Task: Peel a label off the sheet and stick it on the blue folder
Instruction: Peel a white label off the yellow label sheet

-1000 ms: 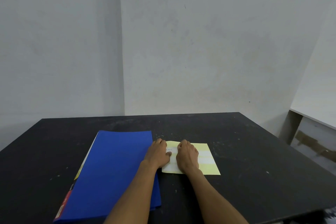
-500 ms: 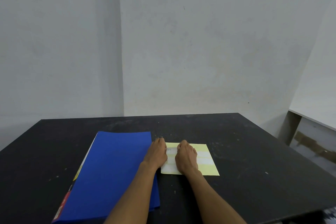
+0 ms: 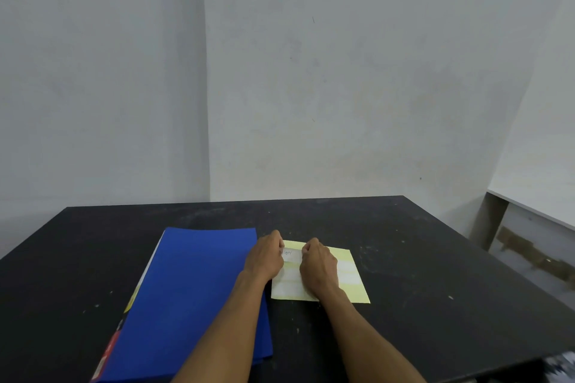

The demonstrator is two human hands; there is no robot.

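Observation:
A blue folder (image 3: 199, 295) lies shut on the black table (image 3: 420, 258), left of centre. Beside its right edge lies a pale yellow label sheet (image 3: 350, 277) with white labels on it. My left hand (image 3: 264, 263) rests on the sheet's far left corner, fingers curled, pinching the left end of a white label (image 3: 292, 254) with handwriting on it. My right hand (image 3: 319, 267) sits curled on the sheet just right of that label, pressing it down. The backs of both hands hide the fingertips.
Yellow and red papers (image 3: 107, 351) stick out from under the folder's left edge. The table's right edge runs close to a white shelf (image 3: 535, 211) at the right. Grey walls stand behind the table.
Both hands have stayed on the sheet and curled tighter at its far left corner. The written label now shows between them, and its left end looks slightly raised.

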